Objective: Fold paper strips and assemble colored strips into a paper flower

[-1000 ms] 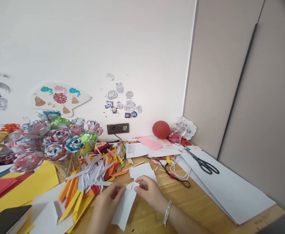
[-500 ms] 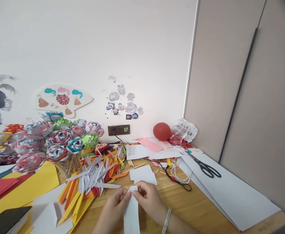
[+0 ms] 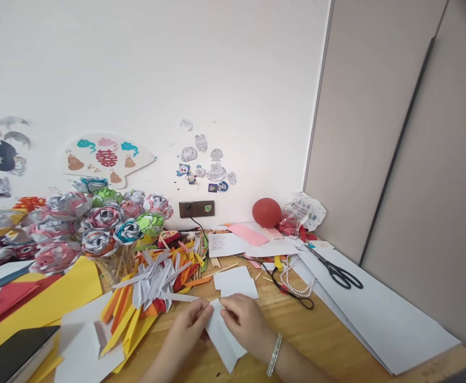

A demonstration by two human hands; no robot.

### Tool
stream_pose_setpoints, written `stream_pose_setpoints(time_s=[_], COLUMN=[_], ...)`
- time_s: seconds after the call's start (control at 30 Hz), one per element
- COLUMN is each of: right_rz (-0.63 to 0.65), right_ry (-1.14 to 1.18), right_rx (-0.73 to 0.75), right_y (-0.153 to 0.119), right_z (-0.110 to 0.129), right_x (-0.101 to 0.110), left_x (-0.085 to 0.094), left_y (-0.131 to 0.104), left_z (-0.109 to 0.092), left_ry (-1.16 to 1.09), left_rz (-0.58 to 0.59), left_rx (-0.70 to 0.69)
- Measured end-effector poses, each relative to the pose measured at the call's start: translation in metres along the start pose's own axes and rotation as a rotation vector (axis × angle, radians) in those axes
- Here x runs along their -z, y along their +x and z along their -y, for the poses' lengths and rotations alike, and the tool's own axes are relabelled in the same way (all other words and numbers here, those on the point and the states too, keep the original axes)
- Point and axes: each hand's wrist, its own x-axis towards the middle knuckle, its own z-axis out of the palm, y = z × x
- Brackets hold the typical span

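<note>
A folded white paper strip (image 3: 224, 339) hangs between my two hands above the wooden table, its lower end angled to the right. My left hand (image 3: 193, 323) pinches its upper left edge between thumb and fingers. On the upper right edge, my right hand (image 3: 244, 323) has its thumb over the paper and fingers curled behind; a silvery bracelet circles that wrist. Small white sheets (image 3: 236, 282) lie just beyond my hands. Left of them is a pile of folded white strips (image 3: 153, 282) on orange and yellow ones.
Paper flowers (image 3: 101, 218) crowd the left back. Black-handled scissors (image 3: 339, 274) rest on large white sheets (image 3: 384, 314) at the right. A red balloon (image 3: 267, 213), a bead string (image 3: 297, 287) and a black cable (image 3: 275, 276) lie further back. A dark box-like object (image 3: 17, 354) sits front left.
The paper's lower end has swung to the right and its fold has opened out somewhat. My hands still grip its top, with the left slightly further left. The whole view has shifted a little.
</note>
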Motion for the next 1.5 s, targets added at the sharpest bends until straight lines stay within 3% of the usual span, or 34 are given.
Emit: stream_pose_setpoints(time_s=[0.33,0.9,1.27,1.5], right_rz=[0.016,0.051,0.038,0.069], right_ry=[0.466,0.328,0.416,0.520], right_rx=[-0.248,-0.014,-0.071,-0.124], right_y=[0.000,0.001,0.000,-0.001], right_z=[-0.015,-0.014,-0.016,-0.018], right_x=[-0.007,0.004,0.002,0.001], left_x=[0.003,0.006,0.006,0.008], left_y=[0.001,-0.002,-0.003,-0.004], left_z=[0.002,-0.001,-0.005,-0.007], left_ry=[-0.151,-0.192,-0.130,-0.115], left_rz=[0.050,0.108,0.080,0.167], left_rx=[0.084,0.113,0.103,0.120])
